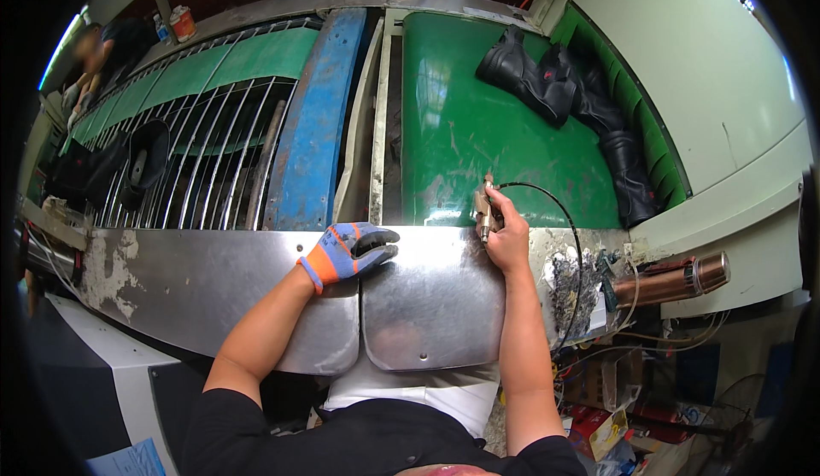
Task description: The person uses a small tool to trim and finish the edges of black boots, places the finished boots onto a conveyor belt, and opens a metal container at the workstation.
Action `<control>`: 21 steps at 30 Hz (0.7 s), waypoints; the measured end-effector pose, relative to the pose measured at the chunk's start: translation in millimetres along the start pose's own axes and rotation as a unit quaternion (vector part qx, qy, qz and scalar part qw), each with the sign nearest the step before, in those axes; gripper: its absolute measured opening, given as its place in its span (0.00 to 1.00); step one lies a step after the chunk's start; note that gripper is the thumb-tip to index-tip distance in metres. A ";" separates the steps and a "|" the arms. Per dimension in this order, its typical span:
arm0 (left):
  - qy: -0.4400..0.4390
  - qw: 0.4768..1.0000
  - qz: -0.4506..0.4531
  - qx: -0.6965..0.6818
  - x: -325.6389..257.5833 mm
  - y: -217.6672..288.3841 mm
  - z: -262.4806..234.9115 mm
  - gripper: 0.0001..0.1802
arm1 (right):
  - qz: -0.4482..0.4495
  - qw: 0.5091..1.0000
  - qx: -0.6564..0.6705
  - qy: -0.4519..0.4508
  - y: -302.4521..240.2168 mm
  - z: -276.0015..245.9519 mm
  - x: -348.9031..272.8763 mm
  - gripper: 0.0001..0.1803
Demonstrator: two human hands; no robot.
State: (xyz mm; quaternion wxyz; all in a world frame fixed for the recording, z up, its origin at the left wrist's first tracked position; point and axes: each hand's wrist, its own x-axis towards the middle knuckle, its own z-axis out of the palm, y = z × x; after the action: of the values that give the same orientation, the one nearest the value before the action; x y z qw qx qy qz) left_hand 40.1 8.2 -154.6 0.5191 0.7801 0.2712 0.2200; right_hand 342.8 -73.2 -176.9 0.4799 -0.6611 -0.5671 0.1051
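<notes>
A small brass-tipped hand tool (487, 211) with a black hose (559, 220) sits pinched in the bare right hand (508, 237), fingers wrapped tight, at the green belt's (461, 126) near edge. The gloved left hand (350, 250) lies flat, fingers together, on the steel surface (213, 280). Black boots (555, 83) lie beyond the fingers.

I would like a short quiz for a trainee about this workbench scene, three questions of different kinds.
1. True or false: the left hand is bare.
2. Which hand holds the small tool with the black hose? A) left B) right C) neither
3. Fill in: the black boots lie on the ____ conveyor belt.

Key:
1. False; it wears a blue and orange glove and rests flat on the metal plate.
2. B; the right hand grips it.
3. green
</notes>
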 end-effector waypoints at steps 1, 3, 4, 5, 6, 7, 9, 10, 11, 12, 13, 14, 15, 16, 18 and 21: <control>0.001 1.000 0.001 0.012 0.2 -2.0 -0.2 0.15 | -0.001 1.000 0.003 0.002 -1.0 0.6 0.6 0.33; -0.001 1.000 0.004 -0.012 0.9 1.0 0.4 0.15 | -0.009 1.000 -0.001 0.007 6.2 0.2 -0.3 0.32; -0.002 1.000 0.006 -0.024 1.1 1.9 0.8 0.16 | -0.013 1.000 -0.002 0.010 9.3 0.0 -1.0 0.32; -0.002 1.000 0.013 -0.007 1.1 0.9 0.0 0.16 | -0.019 1.000 -0.006 0.011 8.0 0.3 -0.3 0.32; -0.002 1.000 0.020 0.010 1.0 -2.0 -0.4 0.16 | -0.025 1.000 -0.010 0.012 6.3 0.4 -0.3 0.32; -0.002 0.999 0.027 0.027 1.0 -2.9 -1.2 0.16 | -0.031 0.999 -0.014 0.014 4.5 0.4 0.4 0.32; -0.001 1.000 0.017 0.004 0.4 4.1 -1.0 0.16 | -0.020 1.000 -0.008 0.013 3.9 0.6 0.0 0.32; 0.000 1.000 0.012 -0.008 0.3 6.5 -0.8 0.16 | -0.015 1.000 -0.005 0.012 3.5 0.5 -0.2 0.32; 0.001 1.000 0.008 -0.017 0.0 5.8 -0.5 0.16 | -0.007 1.000 -0.001 0.008 2.0 0.3 -0.1 0.32; 0.003 1.000 0.004 -0.027 -0.6 4.2 0.4 0.16 | 0.001 1.000 0.004 0.004 0.6 0.1 -0.2 0.32; 0.005 0.999 0.000 -0.036 -1.1 3.5 0.5 0.16 | 0.008 1.000 0.009 0.000 -0.4 0.3 -0.2 0.32; 0.003 1.000 0.006 -0.022 -0.4 4.1 0.2 0.16 | -0.003 1.000 0.003 0.006 0.4 -0.1 -0.1 0.32; 0.002 1.000 0.012 -0.008 0.3 5.1 -0.6 0.16 | -0.014 1.000 -0.002 0.011 2.1 0.0 -0.2 0.32; 0.000 1.000 0.018 0.006 0.9 6.1 -1.0 0.16 | -0.025 1.000 -0.008 0.017 3.6 0.0 -0.2 0.32; 0.002 1.000 0.013 -0.004 -0.1 7.1 -1.3 0.16 | -0.028 0.999 -0.011 0.015 6.1 0.6 0.3 0.33; -0.004 1.000 0.012 0.027 0.6 6.4 -2.4 0.15 | -0.034 0.999 -0.010 0.015 6.1 1.0 0.6 0.33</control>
State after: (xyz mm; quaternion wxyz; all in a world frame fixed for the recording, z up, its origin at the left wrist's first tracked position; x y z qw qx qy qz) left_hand 40.3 8.2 -147.7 0.4958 0.7981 0.2656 0.2159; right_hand 346.3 -71.6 -181.7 0.4853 -0.6473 -0.5833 0.0729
